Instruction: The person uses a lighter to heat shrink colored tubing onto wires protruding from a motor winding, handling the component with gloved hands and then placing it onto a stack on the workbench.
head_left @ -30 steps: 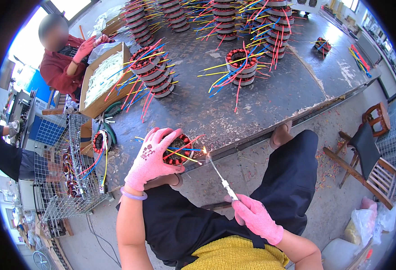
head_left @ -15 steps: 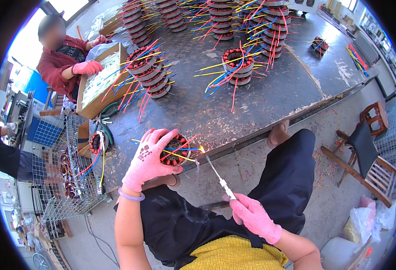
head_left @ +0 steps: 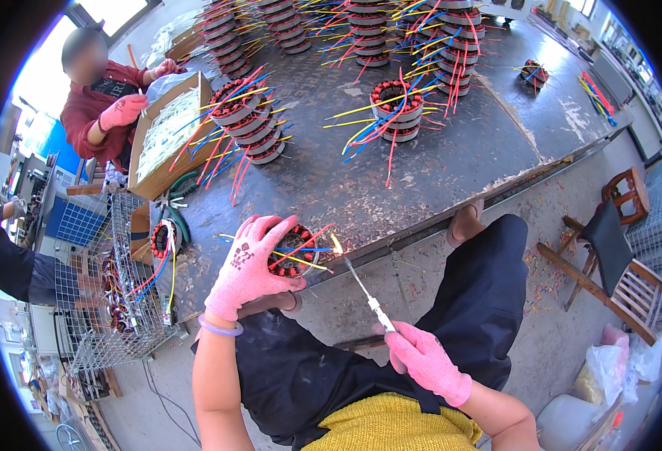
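Close to the table's near edge, my left hand (head_left: 252, 259) in a pink glove is closed around a motor stator (head_left: 292, 264) with red windings. Red, blue and yellow wires stick out of the stator to the right. My gloved right hand (head_left: 423, 359) grips the white handle of a thin long-necked torch (head_left: 374, 307). A small yellow flame (head_left: 337, 244) burns at the torch's tip, by the end of the blue wire. Part of the stator is hidden behind my left fingers.
Stacked stators (head_left: 252, 128) with loose wires stand across the metal table (head_left: 308, 184). Another stator (head_left: 164, 239) and pliers (head_left: 177, 207) lie left of my left hand. A co-worker (head_left: 109, 105) stands behind a cardboard box (head_left: 167, 135). A wire basket (head_left: 102, 338) is at lower left, a chair (head_left: 609, 259) at right.
The torch tip and flame have shifted slightly up and left, from the yellow wire's end toward the blue one. The co-worker's gloved hand has moved left, off the box. My left hand stays put.
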{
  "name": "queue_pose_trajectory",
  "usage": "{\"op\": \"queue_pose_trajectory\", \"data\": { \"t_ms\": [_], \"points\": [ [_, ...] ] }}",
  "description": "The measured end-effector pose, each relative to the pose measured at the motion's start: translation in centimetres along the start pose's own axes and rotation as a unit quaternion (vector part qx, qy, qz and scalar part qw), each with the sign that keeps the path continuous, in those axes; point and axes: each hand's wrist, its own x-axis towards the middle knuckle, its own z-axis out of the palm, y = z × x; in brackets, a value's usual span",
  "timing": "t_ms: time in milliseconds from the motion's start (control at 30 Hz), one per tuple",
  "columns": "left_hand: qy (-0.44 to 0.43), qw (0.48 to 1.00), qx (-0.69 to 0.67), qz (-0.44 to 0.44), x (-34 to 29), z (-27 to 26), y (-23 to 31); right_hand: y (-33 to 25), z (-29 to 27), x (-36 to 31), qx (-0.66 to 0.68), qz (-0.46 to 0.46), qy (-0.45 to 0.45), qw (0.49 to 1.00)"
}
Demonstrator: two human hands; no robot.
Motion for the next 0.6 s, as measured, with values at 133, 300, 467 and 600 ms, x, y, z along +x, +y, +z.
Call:
{"op": "queue_pose_trajectory", "data": {
  "t_ms": [133, 300, 467, 600],
  "points": [
    [0.004, 1.0, 0.001, 0.004, 0.0, 0.2, -0.1, 0.1, 0.0, -0.1, -0.01, -0.001, 0.003, 1.0],
    [-0.002, 1.0, -0.013, -0.003, 0.0, -0.1, -0.1, -0.7, -0.1, -0.1, -0.048, -0.005, -0.003, 0.999],
    [0.005, 1.0, -0.014, 0.005, 0.1, 0.2, -0.3, -0.5, -0.1, 0.0, -0.043, -0.013, 0.001, 0.999],
    [0.006, 1.0, -0.012, 0.004, 0.0, 0.0, -0.2, 0.1, 0.0, 0.0, -0.009, -0.004, 0.003, 1.0]
  ]
}}
